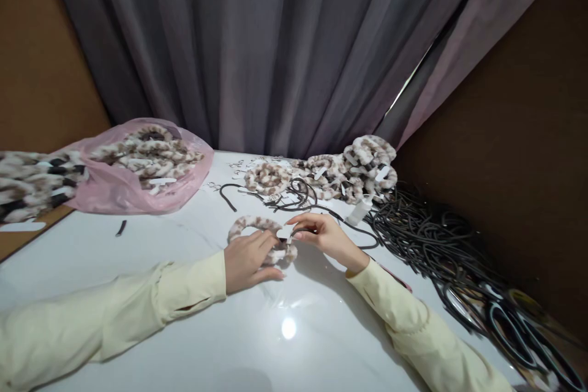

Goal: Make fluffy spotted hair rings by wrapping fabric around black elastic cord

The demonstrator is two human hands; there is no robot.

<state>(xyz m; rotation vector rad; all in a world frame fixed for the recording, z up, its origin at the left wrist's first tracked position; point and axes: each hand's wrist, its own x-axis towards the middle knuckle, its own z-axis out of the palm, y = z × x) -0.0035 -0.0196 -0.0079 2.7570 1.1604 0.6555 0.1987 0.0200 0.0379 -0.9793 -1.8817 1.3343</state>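
Observation:
A fluffy white-and-brown ring (pixel 239 228) lies on the white table in front of me. My left hand (pixel 250 257) rests over its near side, fingers curled onto it and the thumb stretched along the table. At the ring's right side is a white tag (pixel 285 232). My right hand (pixel 331 240) is beside the tag, thumb and fingertips closed in a pinch on what looks like a dark cord end. The fingers partly hide the spot where cord, tag and ring meet.
A pink plastic bag (pixel 179 199) of fluffy rings stands at the back left, beside more fluffy pieces (pixel 27 180). More rings (pixel 367 159) pile at the back right, near a small white bottle (pixel 358 211). Black cords (pixel 427 239) heap along the right edge. A short black strip (pixel 121 228) lies left.

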